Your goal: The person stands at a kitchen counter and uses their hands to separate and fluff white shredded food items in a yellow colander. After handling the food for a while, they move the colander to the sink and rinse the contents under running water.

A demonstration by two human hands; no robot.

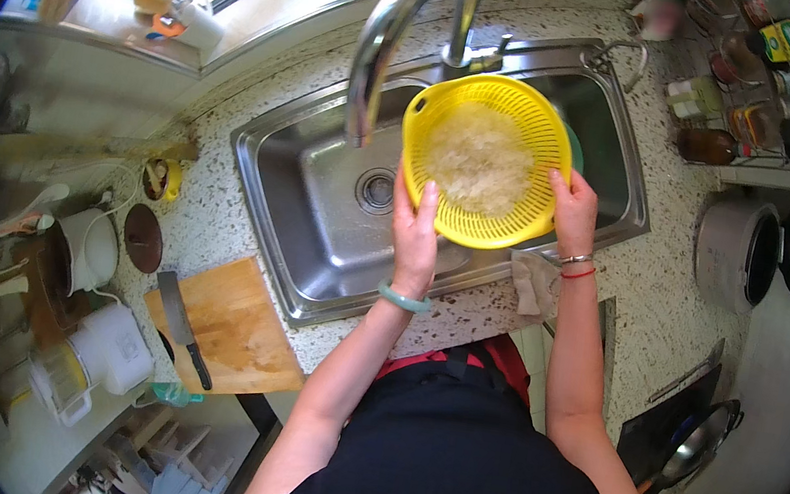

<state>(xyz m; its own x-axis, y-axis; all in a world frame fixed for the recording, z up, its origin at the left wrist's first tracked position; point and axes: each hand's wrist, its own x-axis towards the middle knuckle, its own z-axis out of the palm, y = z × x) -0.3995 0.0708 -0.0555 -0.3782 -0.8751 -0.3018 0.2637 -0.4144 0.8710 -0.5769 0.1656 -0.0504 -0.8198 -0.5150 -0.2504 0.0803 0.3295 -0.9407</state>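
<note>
Both my hands hold a yellow plastic colander (412,179) above the double-bowl steel sink (287,222). My left hand (414,240) grips its near left rim, thumb up on the inner wall and fingers hidden beneath. On the right side, my right hand (576,212) is closed on the rim with the thumb on top. Inside lies a loose whitish, translucent heap of food (481,158); its exact kind is hard to make out. The chrome faucet (369,72) arches over the sink just left of the colander, and no running water is visible from it.
A wooden cutting board (237,326) with a cleaver (182,323) lies left of the sink. A grey cloth (533,285) hangs at the sink's front edge. Right are an open rice cooker (732,254), a rack of bottles and jars (734,133), and a pan (703,442).
</note>
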